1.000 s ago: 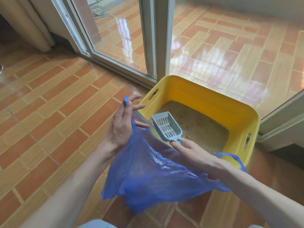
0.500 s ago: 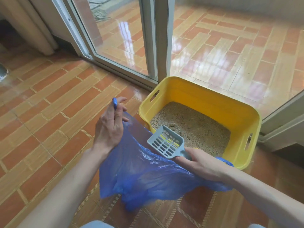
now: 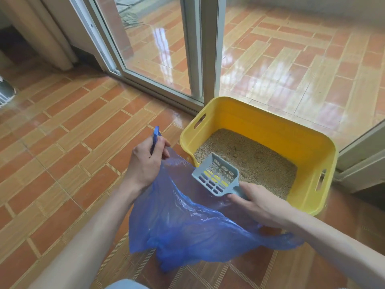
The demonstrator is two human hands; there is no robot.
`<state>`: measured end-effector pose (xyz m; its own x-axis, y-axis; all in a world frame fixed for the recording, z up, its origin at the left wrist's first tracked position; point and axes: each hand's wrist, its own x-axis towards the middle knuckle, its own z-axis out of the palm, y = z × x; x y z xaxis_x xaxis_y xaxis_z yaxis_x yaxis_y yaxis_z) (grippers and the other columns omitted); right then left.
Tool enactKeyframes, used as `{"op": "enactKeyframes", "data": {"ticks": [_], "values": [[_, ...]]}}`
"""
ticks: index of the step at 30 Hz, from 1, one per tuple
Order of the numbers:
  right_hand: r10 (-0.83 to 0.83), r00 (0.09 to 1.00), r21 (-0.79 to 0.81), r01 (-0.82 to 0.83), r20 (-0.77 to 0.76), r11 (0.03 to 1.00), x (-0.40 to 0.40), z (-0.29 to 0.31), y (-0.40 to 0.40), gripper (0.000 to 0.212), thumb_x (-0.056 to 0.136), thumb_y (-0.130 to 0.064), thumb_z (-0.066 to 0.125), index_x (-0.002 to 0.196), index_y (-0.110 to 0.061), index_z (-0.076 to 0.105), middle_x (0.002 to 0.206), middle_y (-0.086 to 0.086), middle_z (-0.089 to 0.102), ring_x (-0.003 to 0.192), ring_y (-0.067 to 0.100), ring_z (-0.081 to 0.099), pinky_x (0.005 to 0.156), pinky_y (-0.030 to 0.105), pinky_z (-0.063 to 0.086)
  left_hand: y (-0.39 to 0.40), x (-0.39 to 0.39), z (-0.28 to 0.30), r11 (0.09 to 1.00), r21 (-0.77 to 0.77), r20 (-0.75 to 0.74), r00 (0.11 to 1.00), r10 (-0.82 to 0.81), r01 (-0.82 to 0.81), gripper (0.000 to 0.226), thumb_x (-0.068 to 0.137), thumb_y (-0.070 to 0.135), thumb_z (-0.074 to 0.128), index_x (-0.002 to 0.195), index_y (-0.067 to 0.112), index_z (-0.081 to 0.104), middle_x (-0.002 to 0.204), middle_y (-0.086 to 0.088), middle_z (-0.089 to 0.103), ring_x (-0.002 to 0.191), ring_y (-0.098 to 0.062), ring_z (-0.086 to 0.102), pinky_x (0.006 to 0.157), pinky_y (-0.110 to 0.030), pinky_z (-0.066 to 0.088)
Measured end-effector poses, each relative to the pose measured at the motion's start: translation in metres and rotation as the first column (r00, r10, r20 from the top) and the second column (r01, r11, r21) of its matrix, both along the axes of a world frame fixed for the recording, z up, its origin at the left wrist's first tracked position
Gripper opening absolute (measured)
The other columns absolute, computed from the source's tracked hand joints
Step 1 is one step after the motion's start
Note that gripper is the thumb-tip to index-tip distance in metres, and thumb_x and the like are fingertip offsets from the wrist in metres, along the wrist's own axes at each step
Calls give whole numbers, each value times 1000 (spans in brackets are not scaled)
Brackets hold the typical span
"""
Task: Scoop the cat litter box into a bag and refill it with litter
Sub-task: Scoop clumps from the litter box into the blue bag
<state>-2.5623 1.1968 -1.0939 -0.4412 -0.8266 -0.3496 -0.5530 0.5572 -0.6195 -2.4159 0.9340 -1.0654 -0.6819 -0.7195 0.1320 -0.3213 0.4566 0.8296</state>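
A yellow litter box (image 3: 291, 138) with cut-out handles stands on the tiled floor by the sliding door, holding beige litter (image 3: 256, 161) with a few clumps. My left hand (image 3: 145, 163) pinches one handle of a blue plastic bag (image 3: 187, 224) and holds it up to the left of the box. My right hand (image 3: 256, 203) grips the handle of a grey-blue slotted scoop (image 3: 216, 176). The scoop's head hangs over the box's near left corner, above the bag's open mouth. The bag's other handle loops around my right forearm.
A white-framed glass sliding door (image 3: 160, 59) stands right behind the box, with a wet tiled balcony (image 3: 291, 59) beyond it. A pale curtain (image 3: 48, 38) hangs at the back left. A grey-and-white object (image 3: 5, 91) sits at the left edge.
The scoop has tilted down and come toward the bag's mouth at the box's near corner. My left hand closed on the bag handle and drew it a little leftward.
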Motion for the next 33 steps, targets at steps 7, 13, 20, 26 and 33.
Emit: {"op": "enactKeyframes", "data": {"ticks": [7, 13, 20, 26, 33], "values": [[-113, 990, -145, 125, 84, 982, -41, 29, -13, 21, 97, -46, 60, 98, -26, 68, 77, -4, 71, 50, 2, 50, 47, 23, 41, 11, -7, 10, 990, 113, -58, 995, -81, 88, 27, 107, 26, 51, 87, 13, 64, 50, -11, 53, 43, -27, 58, 57, -35, 52], [-59, 987, -27, 55, -153, 998, -101, 36, -35, 29, 100, -44, 53, 108, -18, 63, 79, -4, 65, 54, 8, 50, 43, 13, 37, 24, -3, 6, 990, 61, 6, 991, -131, 131, 40, 106, 43, 48, 78, 18, 61, 49, 11, 38, 46, -7, 34, 53, -26, 29], [45, 984, 73, -33, -170, 997, -128, 0, -34, 32, 100, -50, 43, 105, -23, 58, 81, -15, 62, 55, -1, 48, 46, 11, 37, 34, -10, 5, 990, -21, -51, 989, -139, 138, 41, 106, 46, 38, 79, 22, 57, 49, 10, 39, 46, -9, 35, 50, -25, 32], [129, 903, 195, -51, -411, 979, -140, -44, 4, 37, 98, -52, 53, 77, -21, 55, 63, -5, 59, 49, 12, 51, 44, 27, 37, 42, -23, 12, 987, -2, -143, 976, -161, 163, 32, 108, 41, 40, 95, 13, 48, 60, -9, 43, 52, -33, 42, 50, -42, 41], [-2, 902, 127, 63, -433, 990, -142, -55, 6, 36, 97, -49, 58, 69, -27, 51, 63, -10, 59, 50, 11, 54, 41, 25, 37, 50, -33, 16, 984, 88, -200, 970, -136, 156, 32, 110, 37, 37, 99, 9, 48, 58, -10, 43, 43, -20, 40, 46, -28, 38]]}}
